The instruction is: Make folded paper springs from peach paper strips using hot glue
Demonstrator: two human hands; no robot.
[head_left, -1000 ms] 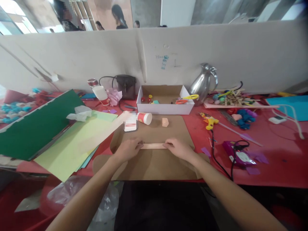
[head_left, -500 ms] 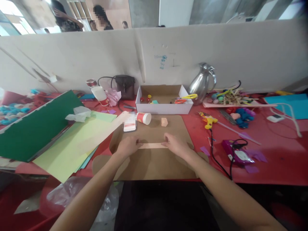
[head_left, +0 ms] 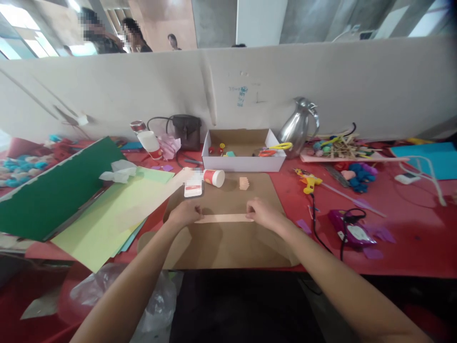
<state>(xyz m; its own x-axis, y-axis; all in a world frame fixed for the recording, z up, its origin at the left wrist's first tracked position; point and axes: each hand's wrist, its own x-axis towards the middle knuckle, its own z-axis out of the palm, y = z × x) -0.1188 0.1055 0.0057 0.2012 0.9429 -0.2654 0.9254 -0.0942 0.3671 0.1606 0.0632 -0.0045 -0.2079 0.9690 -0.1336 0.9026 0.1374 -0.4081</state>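
Observation:
A narrow peach paper strip (head_left: 224, 218) stretches sideways over the brown cardboard (head_left: 228, 247). My left hand (head_left: 184, 213) pinches its left end, fingers closed. At the opposite end, my right hand (head_left: 262, 213) is closed on the strip with thumb and fingertips. Just beyond the hands lie a small stack of folded peach paper (head_left: 244, 183), a red and white paper cup (head_left: 214, 178) on its side and a phone (head_left: 193, 186), partly blurred out.
Behind the cardboard stands a white box (head_left: 243, 164) with scissors (head_left: 274, 150). A steel jug (head_left: 298, 126) is beside it. To the right are a yellow glue gun (head_left: 310, 183) and a purple power box (head_left: 352, 229); to the left, yellow paper (head_left: 96, 228) and a green board (head_left: 53, 195).
My left hand has shifted left and my right hand slightly right, so more of the strip shows between them. The people beyond the partition have changed position.

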